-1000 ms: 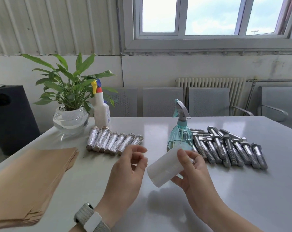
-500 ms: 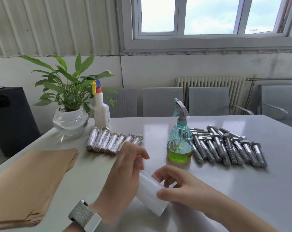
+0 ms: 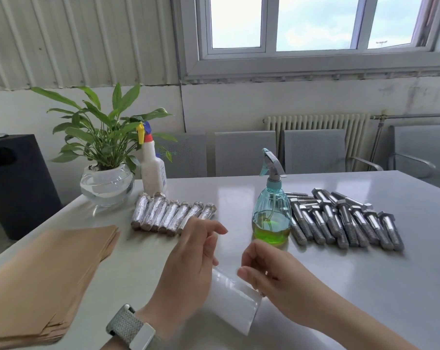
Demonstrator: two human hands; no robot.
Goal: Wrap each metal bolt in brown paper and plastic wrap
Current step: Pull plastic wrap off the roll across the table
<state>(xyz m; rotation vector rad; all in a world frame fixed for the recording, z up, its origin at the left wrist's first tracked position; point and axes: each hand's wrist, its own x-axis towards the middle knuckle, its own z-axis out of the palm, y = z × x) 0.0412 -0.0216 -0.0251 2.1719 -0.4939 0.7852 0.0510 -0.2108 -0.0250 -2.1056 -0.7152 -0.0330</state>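
A white roll of plastic wrap lies on the grey table between my hands. My left hand rests against the roll's left end, fingers loosely extended. My right hand has its fingers curled at the roll's upper right edge, thumb and fingertips pinching there. Several bare metal bolts lie in a pile at the right. A row of several wrapped bolts lies left of centre. At the left edge sits a stack of brown paper sheets.
A teal spray bottle with green liquid stands just beyond my right hand, beside the bolts. A white spray bottle and a potted plant in a glass bowl stand at the back left. Grey chairs line the far side.
The roll, held up in my right hand a second ago, now lies on the table nearer me. Both hands came down with it and my left hand closed in on its left end.
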